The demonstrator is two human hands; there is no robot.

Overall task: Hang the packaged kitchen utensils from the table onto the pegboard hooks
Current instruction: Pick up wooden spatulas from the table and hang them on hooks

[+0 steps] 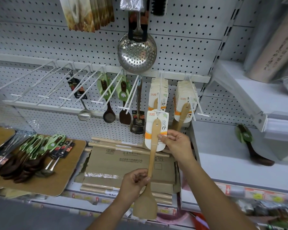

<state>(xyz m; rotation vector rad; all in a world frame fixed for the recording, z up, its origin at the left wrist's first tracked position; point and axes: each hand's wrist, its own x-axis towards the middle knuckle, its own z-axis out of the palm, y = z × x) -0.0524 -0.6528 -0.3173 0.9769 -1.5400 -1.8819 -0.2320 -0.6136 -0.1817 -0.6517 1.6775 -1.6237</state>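
Observation:
A bamboo spatula on a white and orange card hangs with the card's top at the tip of a white peg hook. My right hand pinches the card's right edge. My left hand grips the spatula's handle just above the blade. More carded bamboo spatulas hang further back on the same hook and on the hook to the right. On the wooden table at the left lies a pile of packaged dark spoons and steel utensils.
Ladles and dark spoons hang on hooks left of centre; several hooks at far left are bare. A steel skimmer hangs above. Cardboard boxes lie on the lower shelf. One dark spoon lies on the right shelf.

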